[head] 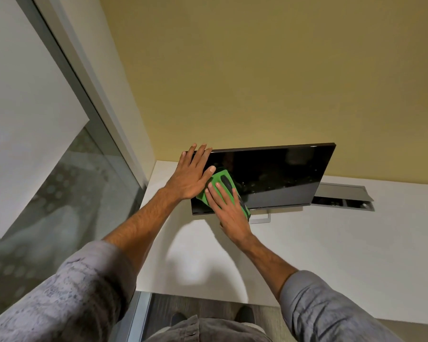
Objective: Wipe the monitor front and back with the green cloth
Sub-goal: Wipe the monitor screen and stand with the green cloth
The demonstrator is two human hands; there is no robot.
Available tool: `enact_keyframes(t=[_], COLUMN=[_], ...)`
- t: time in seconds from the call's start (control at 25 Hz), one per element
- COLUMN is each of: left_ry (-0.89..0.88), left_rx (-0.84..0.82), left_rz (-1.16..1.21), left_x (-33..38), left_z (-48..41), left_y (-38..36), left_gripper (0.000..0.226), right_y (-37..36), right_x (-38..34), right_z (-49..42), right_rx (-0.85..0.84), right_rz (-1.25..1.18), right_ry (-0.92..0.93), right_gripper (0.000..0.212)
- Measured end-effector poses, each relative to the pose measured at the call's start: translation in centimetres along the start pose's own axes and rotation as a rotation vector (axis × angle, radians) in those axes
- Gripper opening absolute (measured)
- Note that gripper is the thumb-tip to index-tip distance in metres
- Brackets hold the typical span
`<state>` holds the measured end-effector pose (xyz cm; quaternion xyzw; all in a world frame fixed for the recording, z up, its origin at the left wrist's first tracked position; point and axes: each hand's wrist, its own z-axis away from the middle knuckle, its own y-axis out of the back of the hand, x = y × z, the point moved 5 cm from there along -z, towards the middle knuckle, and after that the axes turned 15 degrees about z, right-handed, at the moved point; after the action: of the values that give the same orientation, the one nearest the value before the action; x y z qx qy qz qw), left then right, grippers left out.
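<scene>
Monitor (282,174) looks thin and fragile, so brace its edge: left hand (188,178) flat on the corner, right hand (229,208) pressing the soft cloth (229,174) flat-fingered.

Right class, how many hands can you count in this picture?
2. The left hand rests on the monitor's top-left corner; the right hand presses a green cloth against its screen.

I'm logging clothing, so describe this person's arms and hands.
Long grey fabric shirt sleeves, pushed up to leave the forearms bare; the left sleeve looks mottled with darker speckles, the right sleeve plainer. The left hand and right hand are bare: no gloves, rings or watch show.
</scene>
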<state>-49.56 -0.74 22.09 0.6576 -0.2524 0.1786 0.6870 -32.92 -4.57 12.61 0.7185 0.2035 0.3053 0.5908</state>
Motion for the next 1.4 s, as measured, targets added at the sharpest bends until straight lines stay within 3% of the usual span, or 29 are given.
enact_keyframes(t=[0.2, 0.48, 0.6, 0.72, 0.84, 1.12, 1.4], left_ry=[-0.002, -0.006, -0.001, -0.005, -0.012, -0.011, -0.002], left_rx=[0.006, 0.015, 0.02, 0.044, 0.063, 0.073, 0.076], left_rz=[0.029, 0.046, 0.046, 0.033, 0.027, 0.033, 0.031], left_x=[0.0, 0.0, 0.0, 0.0, 0.0, 0.2, -0.1], left_z=[-0.1, 0.2, 0.0, -0.3, -0.1, -0.1, 0.0], left_y=[0.3, 0.2, 0.3, 0.2, -0.3, -0.1, -0.3], left_gripper=[0.069, 0.066, 0.066, 0.067, 0.069, 0.069, 0.066], right_y=[-2.7, -8.7, -7.5, -3.0, 1.7, -0.5, -7.3], right_x=[0.5, 1.5, 1.7, 1.1, 1.9, 4.1, 4.3], right_z=[0.5, 7.3, 7.5, 5.2, 0.2, -0.6, 5.6], right_rx=[-0.118, -0.535, -0.305, -0.048, 0.064, 0.008, -0.29], right_rz=[0.002, 0.035, 0.009, 0.056, 0.015, 0.0, -0.043], right_ry=[-0.029, -0.047, -0.033, 0.106, 0.024, -0.12, -0.102], right_gripper=[0.128, 0.106, 0.12, 0.124, 0.119, 0.121, 0.114])
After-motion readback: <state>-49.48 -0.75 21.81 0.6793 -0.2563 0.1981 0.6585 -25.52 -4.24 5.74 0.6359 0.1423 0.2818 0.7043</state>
